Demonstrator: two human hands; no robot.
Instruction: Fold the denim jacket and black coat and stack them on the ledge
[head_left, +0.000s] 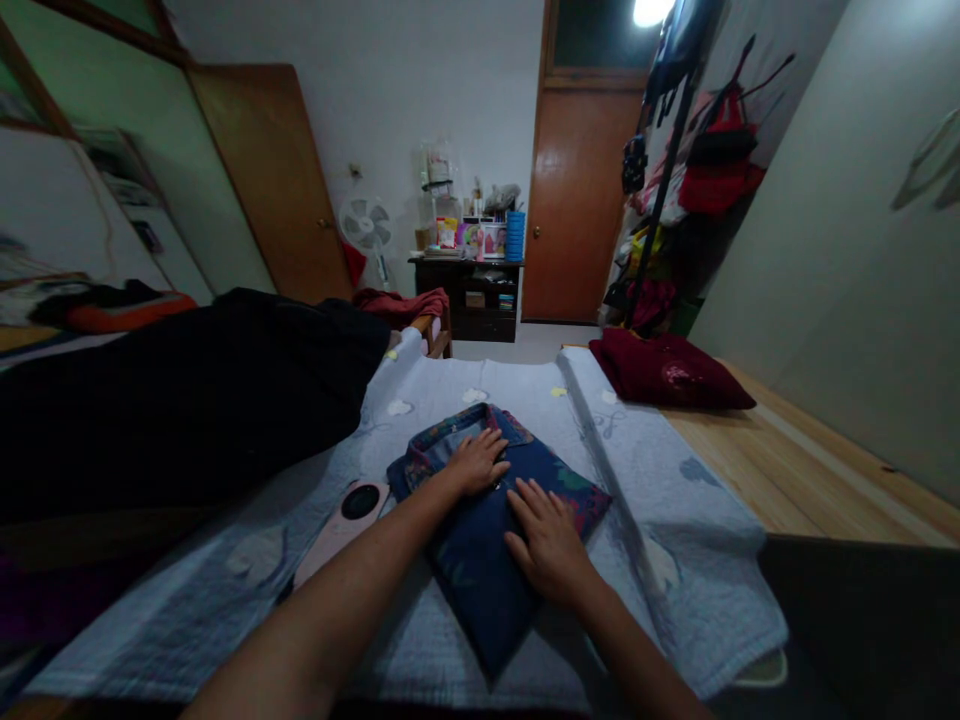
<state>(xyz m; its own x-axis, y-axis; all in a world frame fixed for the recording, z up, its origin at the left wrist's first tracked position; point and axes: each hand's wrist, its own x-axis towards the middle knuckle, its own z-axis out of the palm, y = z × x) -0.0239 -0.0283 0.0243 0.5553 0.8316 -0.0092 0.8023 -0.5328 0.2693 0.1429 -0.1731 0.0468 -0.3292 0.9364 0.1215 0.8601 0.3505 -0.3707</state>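
Observation:
A folded dark blue shirt [480, 590] with a collar and a red and green floral pattern lies on the pale blue bed cover [517, 385]. Its collar points away from me. My left hand [478, 462] rests flat on the shirt just below the collar, fingers stretched out. Lower and to the right, my right hand [549, 540] also lies flat on the folded cloth with its fingers spread. Neither hand grasps anything. Beside my left forearm is a pink phone [341, 530], camera side up, partly hidden by the arm.
Black cloth [187, 400] is heaped at the left. A folded maroon garment [671, 370] sits at the right, partly on the wooden board [810, 470]. Farther back stand a dark cabinet [465, 325] with items on top, a white fan [366, 225] and hanging bags [724, 160].

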